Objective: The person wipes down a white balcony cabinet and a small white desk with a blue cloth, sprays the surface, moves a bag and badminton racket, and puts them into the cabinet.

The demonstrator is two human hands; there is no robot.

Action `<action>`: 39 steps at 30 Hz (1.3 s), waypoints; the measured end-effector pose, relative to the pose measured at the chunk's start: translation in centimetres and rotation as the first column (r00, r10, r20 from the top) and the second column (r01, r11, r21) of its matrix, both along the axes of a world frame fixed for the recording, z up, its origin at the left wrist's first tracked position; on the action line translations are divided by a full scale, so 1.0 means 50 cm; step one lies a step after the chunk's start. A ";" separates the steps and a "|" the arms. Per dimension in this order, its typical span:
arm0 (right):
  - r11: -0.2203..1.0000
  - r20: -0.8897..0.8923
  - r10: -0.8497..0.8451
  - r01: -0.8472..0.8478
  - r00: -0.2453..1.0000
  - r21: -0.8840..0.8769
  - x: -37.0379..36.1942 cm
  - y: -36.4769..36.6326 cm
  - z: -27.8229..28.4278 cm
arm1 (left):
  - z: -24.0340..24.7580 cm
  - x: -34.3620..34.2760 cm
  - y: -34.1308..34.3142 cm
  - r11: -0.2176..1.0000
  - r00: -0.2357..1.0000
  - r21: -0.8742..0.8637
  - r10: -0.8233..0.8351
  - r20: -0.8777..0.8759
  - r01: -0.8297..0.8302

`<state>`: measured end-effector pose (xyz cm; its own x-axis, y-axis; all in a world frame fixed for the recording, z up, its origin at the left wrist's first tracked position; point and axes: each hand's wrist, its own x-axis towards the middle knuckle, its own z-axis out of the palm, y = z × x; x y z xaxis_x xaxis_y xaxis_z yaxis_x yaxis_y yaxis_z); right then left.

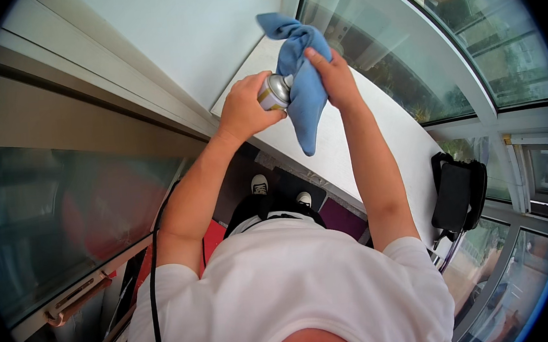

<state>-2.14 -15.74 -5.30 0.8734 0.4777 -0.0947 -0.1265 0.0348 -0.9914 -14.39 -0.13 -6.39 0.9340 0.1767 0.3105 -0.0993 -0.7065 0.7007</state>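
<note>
My left hand (pixel 247 106) is wrapped round a spray can (pixel 272 95) with a silvery domed top and a pale, gold-banded side. The can is tilted, its top turned to the right. In my right hand (pixel 336 78) a blue cloth (pixel 306 94) is gripped, with the thumb lying over it. The cloth hangs in folds beside the can's nozzle end and seems to touch it; the nozzle is partly hidden. Both hands are held above a white tabletop (pixel 374 120).
Windows (pixel 381 51) run along the far right side of the white surface. A black bag (pixel 456 194) sits at its right end. A white wall (pixel 190 35) stands at the far left. Nearer on the left is a glass door (pixel 63 215) with a copper-coloured handle (pixel 80 304). A black cable (pixel 155 292) hangs by my left arm.
</note>
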 end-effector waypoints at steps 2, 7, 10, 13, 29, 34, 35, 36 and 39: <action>0.941 -0.285 -0.124 0.204 0.950 0.271 0.030 -0.023 -0.010 | 0.013 -0.007 0.039 0.758 0.969 -0.649 -0.204 -0.138 0.067; 0.944 -0.218 0.080 -0.003 0.973 0.329 -0.033 0.019 0.016 | 0.025 0.002 0.061 0.325 0.918 -0.945 -0.382 -0.106 0.026; 0.952 -0.153 0.145 -0.096 0.977 0.292 -0.073 0.043 0.036 | 0.033 0.010 0.067 0.138 0.910 -0.990 -0.414 -0.030 0.031; 0.930 -0.160 0.136 -0.070 0.978 0.361 -0.069 0.030 0.032 | 0.048 0.013 0.059 -0.019 0.910 -1.000 -0.414 -0.003 -0.012; 0.817 -0.138 0.244 -0.127 0.960 0.562 -0.147 -0.025 -0.015 | 0.158 0.039 0.044 0.173 0.968 -0.958 -0.146 0.205 0.229; 0.855 -0.060 0.249 -0.191 0.967 0.481 -0.175 0.003 0.027 | 0.178 0.031 0.017 0.208 0.977 -0.958 -0.114 0.178 0.199; 0.855 -0.062 0.258 -0.198 0.964 0.480 -0.173 0.001 0.028 | 0.185 0.027 0.017 0.166 0.969 -0.959 -0.135 0.209 0.230; 0.855 -0.061 0.261 -0.202 0.963 0.478 -0.171 0.000 0.031 | 0.192 0.022 0.018 0.124 0.959 -0.958 -0.153 0.240 0.260; 0.819 -0.077 0.297 -0.212 0.952 0.534 -0.164 -0.003 0.033 | 0.215 0.011 0.025 0.071 0.901 -0.927 -0.273 0.336 0.367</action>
<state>-10.34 -15.89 -3.63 0.7090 0.6969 0.1080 -0.3472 0.4783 -0.8066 -13.84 1.13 4.38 0.9780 0.0553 0.2011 -0.1883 0.6489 0.7372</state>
